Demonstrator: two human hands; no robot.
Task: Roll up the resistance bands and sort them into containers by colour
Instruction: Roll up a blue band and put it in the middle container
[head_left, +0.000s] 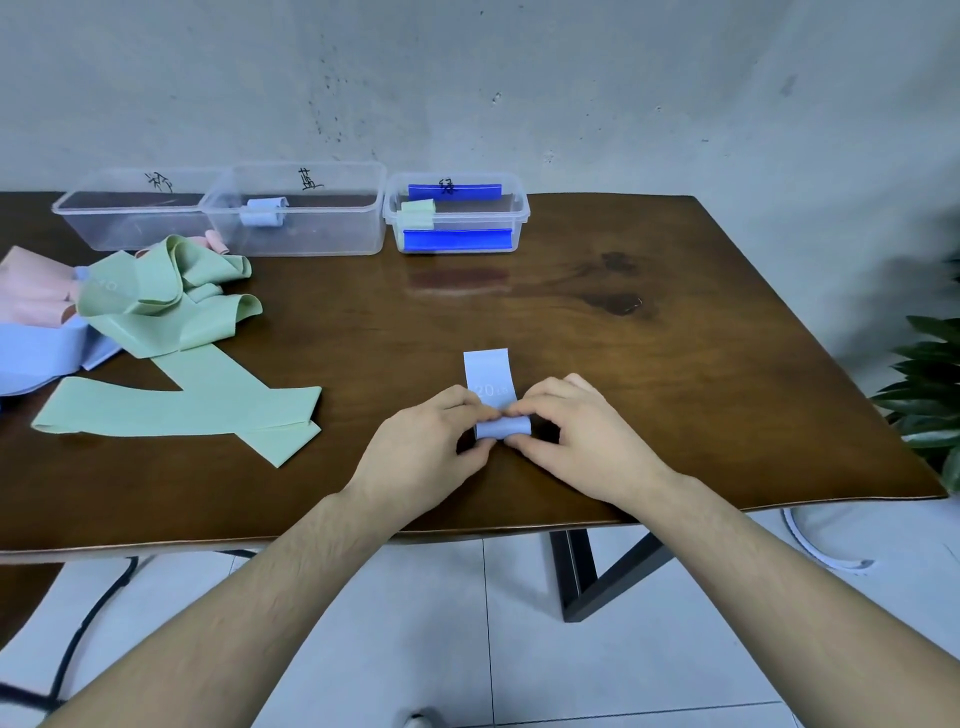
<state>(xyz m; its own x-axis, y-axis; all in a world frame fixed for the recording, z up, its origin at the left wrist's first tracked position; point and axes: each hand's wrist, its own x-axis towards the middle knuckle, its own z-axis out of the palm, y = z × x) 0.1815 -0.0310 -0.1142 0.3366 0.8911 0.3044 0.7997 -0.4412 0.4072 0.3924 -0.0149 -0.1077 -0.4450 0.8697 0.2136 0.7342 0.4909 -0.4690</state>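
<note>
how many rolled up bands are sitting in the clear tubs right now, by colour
Blue rolled band in the middle clear plastic tub: 1
Green rolled band in the right clear tub with blue clips: 1
Rolled bands seen inside the left clear tub: 0
Total: 2

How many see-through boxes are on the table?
3, in a row by the wall: the left box, the middle box with a blue roll, the right box with a green roll.
</note>
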